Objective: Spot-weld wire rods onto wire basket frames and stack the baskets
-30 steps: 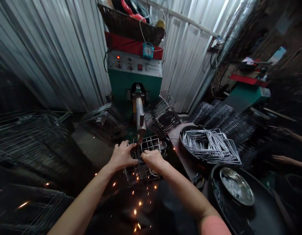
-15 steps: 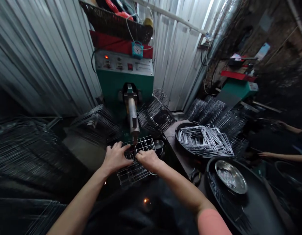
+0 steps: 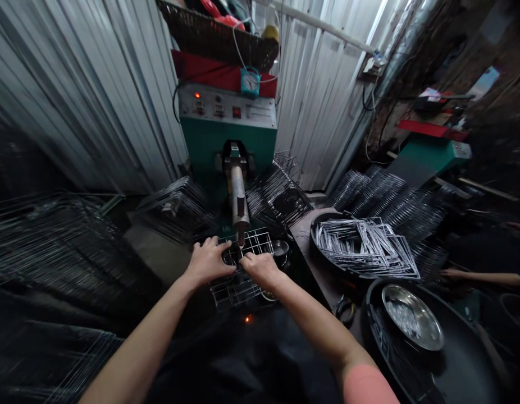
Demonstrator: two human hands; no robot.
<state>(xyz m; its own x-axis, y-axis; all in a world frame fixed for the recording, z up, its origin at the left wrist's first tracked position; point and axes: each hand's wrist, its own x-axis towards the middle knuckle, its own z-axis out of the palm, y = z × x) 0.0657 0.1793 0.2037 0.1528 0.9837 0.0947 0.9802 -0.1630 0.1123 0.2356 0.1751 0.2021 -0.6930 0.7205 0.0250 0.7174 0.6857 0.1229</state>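
A wire rack [image 3: 260,241] of thin shiny bars lies under the copper-coloured tip [image 3: 241,233] of a green spot welder [image 3: 230,134]. My left hand [image 3: 210,259] rests over the rack's left side and holds it, thumb and index finger wide apart. Close beside the tip, my right hand [image 3: 260,268] is closed in a pinch over the rack. A thin bright bit shows between its fingertips and the tip, too small to name. Part of the rack's grid hangs nearer me, below both hands.
Stacked wire frames [image 3: 277,196] stand behind the rack, more at left [image 3: 176,205]. To the right are a black tray of wire frames [image 3: 369,247], pliers [image 3: 345,310], and a metal bowl [image 3: 413,317] of small metal pieces. A co-worker's arm [image 3: 483,276] shows at far right.
The view has shifted, so the scene sits further right in the picture. Both hands stay at the rack under the welder tip, with little change in their grip. The glowing spots below have changed.
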